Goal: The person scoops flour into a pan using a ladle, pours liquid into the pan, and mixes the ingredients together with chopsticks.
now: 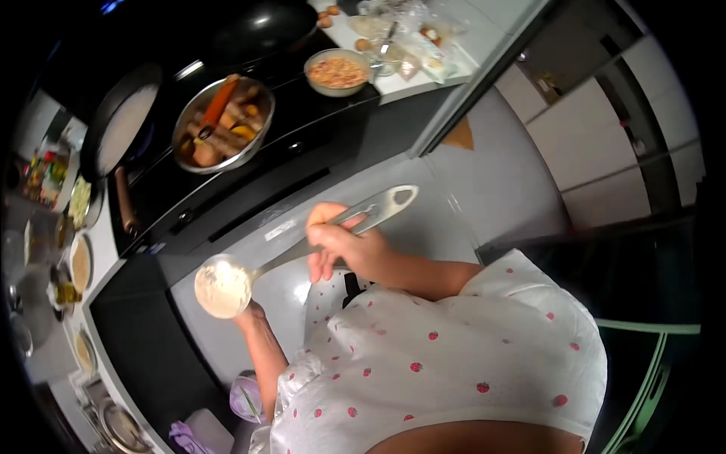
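Two hands: right hand (344,244) was curled round the long grey spoon (286,259); left hand (248,312) mostly hidden under the pale round bowl (203,300), couldn't tell its grip
Bowl: sat over grey floor (499,181); level was probably safest imo

On the stove (299,102), a basin (253,145) stands between a frying pan (96,140), left, and a bowl (336,91), right.

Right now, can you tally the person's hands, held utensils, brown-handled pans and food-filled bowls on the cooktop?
Hands: 2 (left hand, right hand)
Held utensils: 1 (long-handled utensil)
Brown-handled pans: 1 (black pan)
Food-filled bowls: 2 (steel bowl, pale bowl)
Total: 6
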